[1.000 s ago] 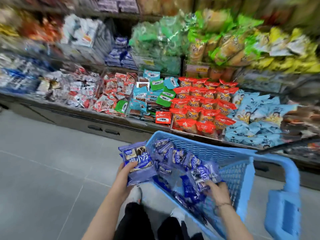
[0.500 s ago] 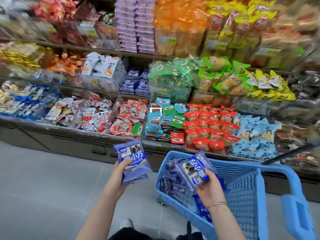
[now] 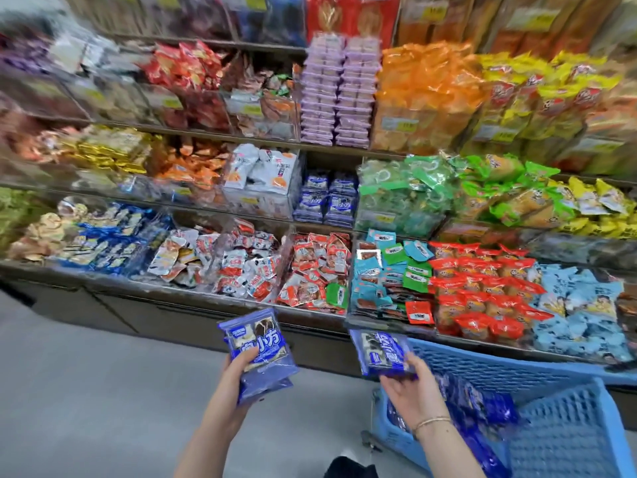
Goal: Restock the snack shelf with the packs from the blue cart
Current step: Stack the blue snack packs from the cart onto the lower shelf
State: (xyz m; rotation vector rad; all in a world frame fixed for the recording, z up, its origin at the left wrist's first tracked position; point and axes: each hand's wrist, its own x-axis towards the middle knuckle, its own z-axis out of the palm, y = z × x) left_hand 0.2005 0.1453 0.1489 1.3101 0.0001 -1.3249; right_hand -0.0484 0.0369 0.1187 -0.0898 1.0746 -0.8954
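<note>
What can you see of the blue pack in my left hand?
The blue pack is a flat, glossy plastic wrapper, blue-violet, with big white characters, a small white logo at its upper left and a picture of a dark-and-white snack. It faces the camera, roughly upright and slightly tilted, in the air above the grey floor. The left grip holds its lower part, thumb across the front. A second wrapper edge shows beneath it, so it may top a small stack.

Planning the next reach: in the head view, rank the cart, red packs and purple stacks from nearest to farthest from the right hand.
1. Cart, directly beside the right hand.
2. Red packs, ahead and right, low.
3. Purple stacks, far ahead, high up.
</note>
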